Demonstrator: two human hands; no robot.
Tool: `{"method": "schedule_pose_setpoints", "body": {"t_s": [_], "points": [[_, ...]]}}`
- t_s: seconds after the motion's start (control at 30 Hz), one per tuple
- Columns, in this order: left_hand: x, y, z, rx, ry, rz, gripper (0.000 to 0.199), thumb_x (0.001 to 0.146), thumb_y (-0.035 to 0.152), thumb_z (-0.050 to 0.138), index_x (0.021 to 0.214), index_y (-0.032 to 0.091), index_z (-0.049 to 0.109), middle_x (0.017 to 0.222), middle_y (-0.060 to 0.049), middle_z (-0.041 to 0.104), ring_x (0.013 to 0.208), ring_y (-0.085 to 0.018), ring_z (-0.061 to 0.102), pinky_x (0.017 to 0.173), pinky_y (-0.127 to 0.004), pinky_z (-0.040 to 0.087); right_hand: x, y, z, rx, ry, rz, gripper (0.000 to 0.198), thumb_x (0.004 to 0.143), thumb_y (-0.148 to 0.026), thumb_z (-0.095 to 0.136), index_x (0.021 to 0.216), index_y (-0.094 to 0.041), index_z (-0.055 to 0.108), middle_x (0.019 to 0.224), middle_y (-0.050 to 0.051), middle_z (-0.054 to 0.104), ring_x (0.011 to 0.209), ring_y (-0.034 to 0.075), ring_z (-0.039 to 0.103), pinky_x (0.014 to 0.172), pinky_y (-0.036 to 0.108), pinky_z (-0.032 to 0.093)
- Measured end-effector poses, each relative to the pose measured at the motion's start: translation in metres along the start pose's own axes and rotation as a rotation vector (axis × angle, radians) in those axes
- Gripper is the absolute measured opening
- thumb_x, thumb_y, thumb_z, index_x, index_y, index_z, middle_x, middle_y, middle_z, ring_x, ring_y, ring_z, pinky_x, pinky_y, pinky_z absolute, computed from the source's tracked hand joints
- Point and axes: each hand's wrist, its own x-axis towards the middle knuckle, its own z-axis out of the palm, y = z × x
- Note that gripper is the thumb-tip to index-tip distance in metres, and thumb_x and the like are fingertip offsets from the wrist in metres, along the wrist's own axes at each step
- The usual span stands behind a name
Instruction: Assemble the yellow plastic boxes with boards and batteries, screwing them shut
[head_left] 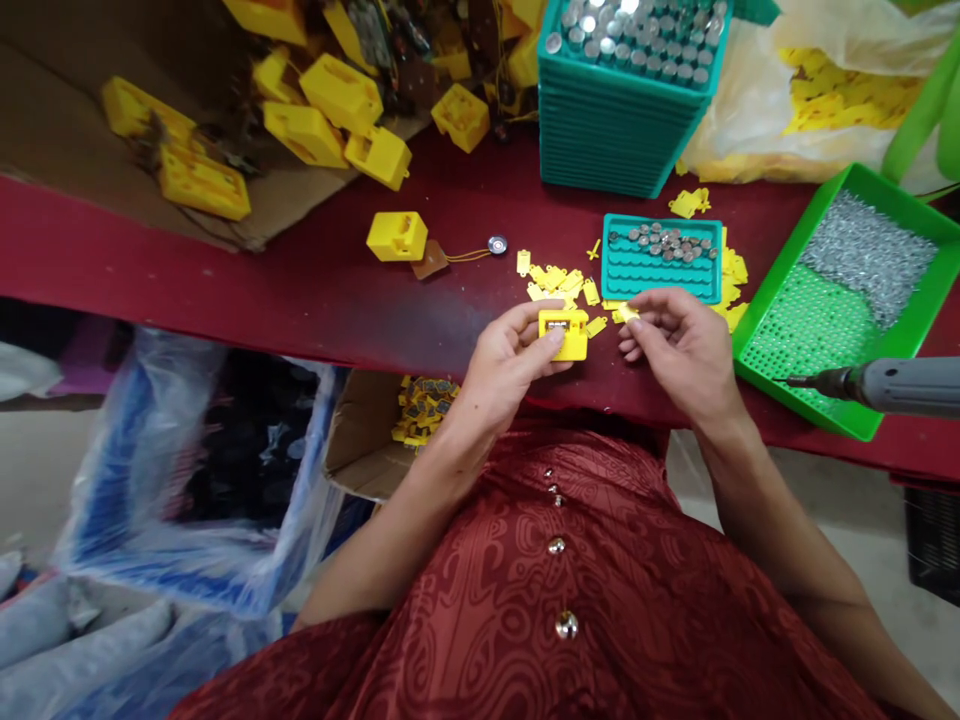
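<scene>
- Left hand (504, 362): closed on a yellow plastic housing (575, 347), thumb across its face; held above the near edge of the red-covered table (315, 290). Silvery contents show in the housing's opening, too small to identify firmly.
- Right hand (690, 352): fingertips pinching a small yellow piece (628, 313), to the right of the housing and apart from it; exact shape partly hidden.
- Small flat yellow covers (551, 278): loose pile just beyond the housing.
- Shallow teal tray (660, 284): beyond the right hand, button cells (664, 241) grouped in its far part.
- Stacked teal trays (600, 140): far side, top one bearing many cells.
- Green bin (862, 422): right side, containing screws (870, 255) at its far end and a perforated plate (817, 325) nearer.
- Power screwdriver (915, 387): right, its bit above the bin's near end.
- Second yellow housing (396, 237): left of the covers, a wired disc (496, 244) beside it.
</scene>
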Motion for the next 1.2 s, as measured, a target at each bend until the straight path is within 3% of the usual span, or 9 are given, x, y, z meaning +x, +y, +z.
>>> {"method": "schedule_pose_setpoints", "body": {"t_s": [0.1,0.23,0.37,0.67,0.83,1.03,1.1,1.2], "points": [[-0.001,0.000,0.001,0.010,0.020,0.005,0.041,0.084,0.029,0.088,0.120,0.018,0.073,0.114,-0.007,0.083,0.094,-0.016,0.079,0.077,-0.023,0.068,-0.001,-0.001,0.002,0.039,0.042,-0.055,0.021,0.083,-0.022,0.076,0.102,-0.020,0.066,0.074,-0.004,0.071,0.060,0.009,0.069,0.058,0.020,0.060],[-0.002,-0.001,0.002,0.033,0.010,0.032,0.043,0.087,0.022,0.081,0.127,0.016,0.067,0.116,-0.009,0.083,0.094,-0.016,0.080,0.079,-0.023,0.067,-0.002,-0.009,0.006,0.089,0.019,-0.115,0.014,0.086,-0.031,0.083,0.093,-0.020,0.076,0.081,0.001,0.077,0.068,0.013,0.074,0.067,0.027,0.068],[-0.003,-0.003,0.001,0.064,-0.023,0.081,0.048,0.087,0.020,0.078,0.132,0.015,0.062,0.126,-0.012,0.083,0.101,-0.018,0.082,0.084,-0.025,0.067,-0.005,-0.019,0.014,-0.007,-0.038,-0.166,0.007,0.087,-0.027,0.083,0.092,-0.022,0.083,0.085,0.002,0.079,0.071,0.014,0.074,0.071,0.031,0.070],[-0.002,-0.006,0.000,0.141,-0.036,0.132,0.048,0.088,0.020,0.076,0.135,0.015,0.064,0.134,-0.014,0.082,0.122,-0.023,0.079,0.103,-0.033,0.064,-0.002,-0.033,0.025,-0.076,-0.160,-0.128,0.004,0.082,-0.022,0.076,0.079,-0.019,0.078,0.071,0.000,0.073,0.061,0.011,0.065,0.059,0.025,0.057],[-0.006,-0.011,0.001,0.264,0.022,0.189,0.046,0.089,0.021,0.076,0.134,0.020,0.069,0.127,-0.010,0.083,0.113,-0.023,0.079,0.094,-0.031,0.064,0.001,-0.035,0.029,-0.114,-0.129,-0.084,0.004,0.078,-0.019,0.076,0.077,-0.019,0.079,0.071,0.000,0.073,0.059,0.011,0.064,0.057,0.025,0.054],[-0.012,-0.011,0.005,0.488,0.100,0.309,0.035,0.096,0.027,0.072,0.130,0.022,0.074,0.099,-0.003,0.082,0.087,-0.019,0.073,0.081,-0.030,0.058,0.000,-0.033,0.032,-0.088,-0.116,-0.060,0.001,0.078,-0.019,0.077,0.077,-0.019,0.078,0.070,0.000,0.073,0.057,0.012,0.064,0.055,0.025,0.053],[-0.011,-0.009,0.004,0.527,0.109,0.329,0.029,0.099,0.031,0.070,0.125,0.020,0.075,0.094,-0.003,0.081,0.080,-0.017,0.070,0.077,-0.030,0.057,-0.001,-0.033,0.032,-0.133,-0.123,-0.080,0.001,0.080,-0.019,0.077,0.079,-0.020,0.078,0.071,0.000,0.073,0.057,0.012,0.063,0.055,0.026,0.053],[-0.006,-0.009,0.001,0.436,0.080,0.296,0.026,0.099,0.036,0.073,0.118,0.018,0.076,0.100,-0.006,0.083,0.085,-0.017,0.075,0.079,-0.029,0.060,-0.002,-0.034,0.032,-0.282,-0.117,-0.182,0.003,0.082,-0.019,0.076,0.080,-0.020,0.075,0.072,0.000,0.073,0.061,0.013,0.063,0.060,0.028,0.051]]}}
